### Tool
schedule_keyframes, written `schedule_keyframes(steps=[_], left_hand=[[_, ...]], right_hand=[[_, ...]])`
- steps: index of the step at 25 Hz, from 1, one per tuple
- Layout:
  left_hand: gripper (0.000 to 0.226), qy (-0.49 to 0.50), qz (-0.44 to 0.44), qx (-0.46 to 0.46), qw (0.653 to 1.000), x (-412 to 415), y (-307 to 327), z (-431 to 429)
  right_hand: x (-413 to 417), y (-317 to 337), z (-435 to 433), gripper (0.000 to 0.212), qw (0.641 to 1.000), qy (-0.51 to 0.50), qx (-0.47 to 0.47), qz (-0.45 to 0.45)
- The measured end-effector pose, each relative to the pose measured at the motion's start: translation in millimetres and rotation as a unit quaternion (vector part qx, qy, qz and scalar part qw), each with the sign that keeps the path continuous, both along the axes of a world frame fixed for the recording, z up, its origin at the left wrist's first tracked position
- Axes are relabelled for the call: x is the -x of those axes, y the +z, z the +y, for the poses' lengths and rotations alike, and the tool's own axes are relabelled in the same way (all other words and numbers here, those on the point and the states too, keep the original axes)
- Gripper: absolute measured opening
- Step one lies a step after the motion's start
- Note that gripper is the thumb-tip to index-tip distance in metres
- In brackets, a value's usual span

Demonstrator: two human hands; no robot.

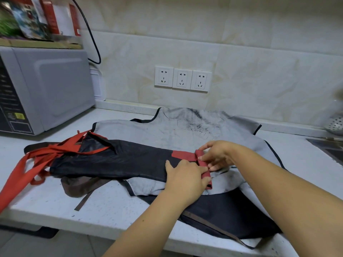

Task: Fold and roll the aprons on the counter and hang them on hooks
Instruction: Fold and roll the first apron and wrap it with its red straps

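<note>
The red end of a black apron [120, 158] is gripped by the left hand [183, 179] and pinched by the right hand [217, 154]. This apron is laid on a grey apron [167, 130].

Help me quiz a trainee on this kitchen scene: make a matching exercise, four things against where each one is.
Things: 1 red-trimmed apron; 2 grey apron; 3 microwave; 4 sockets.
Places: A on the tiled wall; B left end of the counter; C spread flat beneath another apron; D gripped by the left hand and right hand.
Pairs: 1-D; 2-C; 3-B; 4-A.
</note>
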State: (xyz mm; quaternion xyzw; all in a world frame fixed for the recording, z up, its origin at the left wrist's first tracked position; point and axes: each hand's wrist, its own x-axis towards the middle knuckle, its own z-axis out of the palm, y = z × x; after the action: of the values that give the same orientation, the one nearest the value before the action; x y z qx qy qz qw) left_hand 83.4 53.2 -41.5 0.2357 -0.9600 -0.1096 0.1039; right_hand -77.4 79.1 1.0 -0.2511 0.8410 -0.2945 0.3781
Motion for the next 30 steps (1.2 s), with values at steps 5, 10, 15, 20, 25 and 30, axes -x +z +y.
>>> schedule_keyframes(steps=[5, 10, 15, 20, 25, 30], left_hand=[[0.043, 0.014, 0.163, -0.083, 0.983, -9, -28, -3], [0.047, 0.056, 0.21, -0.05, 0.975, -14, -27, 2], [0.033, 0.074, 0.186, -0.063, 0.978, -14, -22, 3], [0.013, 0.072, 0.248, -0.177, 0.95, -15, -25, -5], [0.025, 0.044, 0.207, -0.201, 0.957, -25, -21, -12], [0.038, 0.044, 0.083, -0.039, 0.995, -47, -13, -17]], right_hand=[[-15, -11, -16, 0.02, 0.995, -0.011, -0.082, 0.058], [-36, -14, -36, 0.017, 0.959, 0.036, -0.09, 0.265], [-32, -8, -32, 0.015, 0.99, 0.035, -0.055, 0.126], [-29, -2, -16, 0.015, 0.999, 0.012, -0.009, -0.031], [-56, -18, -40, 0.02, 0.988, 0.031, -0.036, 0.15], [-66, -21, -54, 0.015, 0.952, 0.07, -0.068, 0.291]])
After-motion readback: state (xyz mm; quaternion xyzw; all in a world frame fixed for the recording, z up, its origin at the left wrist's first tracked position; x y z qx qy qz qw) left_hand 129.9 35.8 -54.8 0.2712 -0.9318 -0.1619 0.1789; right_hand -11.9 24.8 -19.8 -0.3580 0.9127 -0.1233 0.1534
